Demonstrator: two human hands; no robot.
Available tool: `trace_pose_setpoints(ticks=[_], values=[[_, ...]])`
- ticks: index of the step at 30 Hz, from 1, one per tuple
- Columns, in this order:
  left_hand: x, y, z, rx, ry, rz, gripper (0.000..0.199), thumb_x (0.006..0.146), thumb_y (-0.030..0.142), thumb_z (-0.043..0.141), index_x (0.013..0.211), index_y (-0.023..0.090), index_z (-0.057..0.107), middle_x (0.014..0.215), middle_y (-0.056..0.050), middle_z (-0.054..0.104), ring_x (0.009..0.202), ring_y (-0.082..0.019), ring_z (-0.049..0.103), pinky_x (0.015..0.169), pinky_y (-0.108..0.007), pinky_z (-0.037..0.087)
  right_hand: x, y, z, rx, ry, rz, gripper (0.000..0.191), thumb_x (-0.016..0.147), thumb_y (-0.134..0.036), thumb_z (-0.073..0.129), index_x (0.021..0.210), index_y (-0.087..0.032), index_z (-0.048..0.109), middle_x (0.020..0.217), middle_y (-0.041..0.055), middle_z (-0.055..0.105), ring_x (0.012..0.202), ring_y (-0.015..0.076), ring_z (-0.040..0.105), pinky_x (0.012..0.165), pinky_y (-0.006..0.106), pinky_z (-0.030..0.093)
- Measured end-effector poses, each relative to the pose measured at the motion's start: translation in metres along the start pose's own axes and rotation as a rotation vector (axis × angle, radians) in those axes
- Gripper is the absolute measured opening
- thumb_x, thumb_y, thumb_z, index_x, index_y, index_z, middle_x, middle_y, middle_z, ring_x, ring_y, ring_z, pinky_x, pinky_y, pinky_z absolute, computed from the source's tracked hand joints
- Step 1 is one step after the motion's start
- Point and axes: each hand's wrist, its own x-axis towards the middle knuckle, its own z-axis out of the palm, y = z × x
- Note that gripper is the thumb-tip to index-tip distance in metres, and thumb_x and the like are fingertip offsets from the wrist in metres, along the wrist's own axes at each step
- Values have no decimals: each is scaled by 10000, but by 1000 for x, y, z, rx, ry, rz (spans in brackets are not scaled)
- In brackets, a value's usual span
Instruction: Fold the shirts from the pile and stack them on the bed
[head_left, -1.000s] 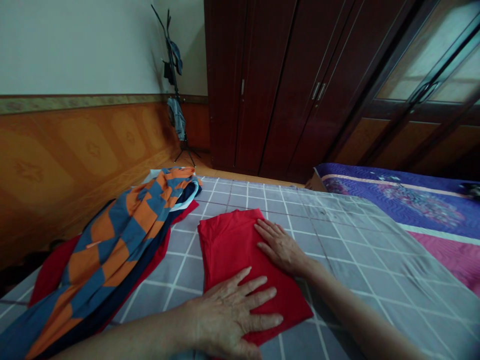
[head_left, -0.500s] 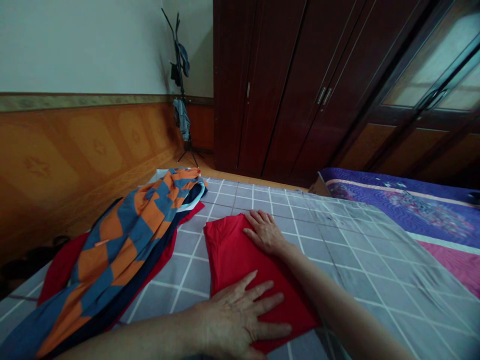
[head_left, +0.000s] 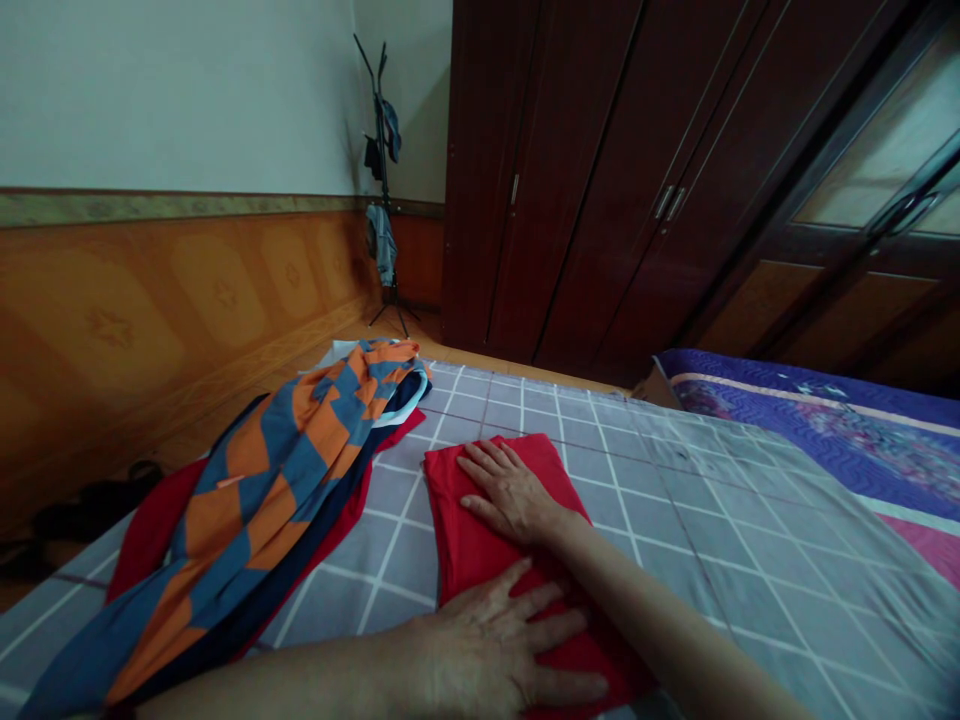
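Note:
A folded red garment (head_left: pixel 551 465) lies flat on the grey checked bedsheet (head_left: pixel 405 560); its exact kind is not clear. My left hand (head_left: pixel 502 640) rests on the near part of it, fingers spread wide. Farther up, my right hand (head_left: pixel 510 495) lies flat near the garment's far left corner, its fingers stretched out. Neither hand grips the cloth. To the left is a heap of clothes, with an orange and blue checked garment (head_left: pixel 262 500) on top and dark and red cloth under it.
A black coat stand (head_left: pixel 384 180) with a few items hung on it stands in the corner. Dark red wardrobes (head_left: pixel 577 190) line the far side. On the right is a purple patterned mattress or cover (head_left: pixel 810 400). Dark objects (head_left: pixel 97 500) lie on the floor at left.
My right hand has shifted left across the red garment, from its far right edge toward its far left corner. My left hand stays spread on the near part. The view has turned slightly left.

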Motion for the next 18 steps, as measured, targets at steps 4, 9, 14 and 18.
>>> trace_pose_setpoints(ticks=[4,9,14,18], values=[[0,-2,2,55,20,14,439,954,404,363,1382,312,406,1486,-62,334,1355,-291,297,1039,-518,299,9,-8,-1,-27,58,58,579,939,-505,379,1400,-155,404,1487,139,314,1387,295,208,1124,501,172],[0,-6,9,119,29,23,428,956,385,367,1382,343,394,1467,-16,367,1355,-252,292,916,-395,418,4,-30,6,37,16,-62,599,945,-530,329,1398,-146,405,1489,142,310,1388,280,213,1131,472,179],[4,-4,3,185,-6,41,426,939,401,396,1359,341,420,1457,-22,377,1350,-260,301,1029,-457,314,32,-28,13,27,10,-49,588,938,-512,372,1416,-170,374,1470,131,352,1362,278,283,1122,476,200],[3,-2,2,155,5,35,417,939,411,393,1344,324,442,1471,-35,356,1355,-262,294,1046,-471,299,31,-28,4,12,85,55,617,937,-502,383,1421,-120,356,1483,172,304,1377,305,239,1114,505,210]])
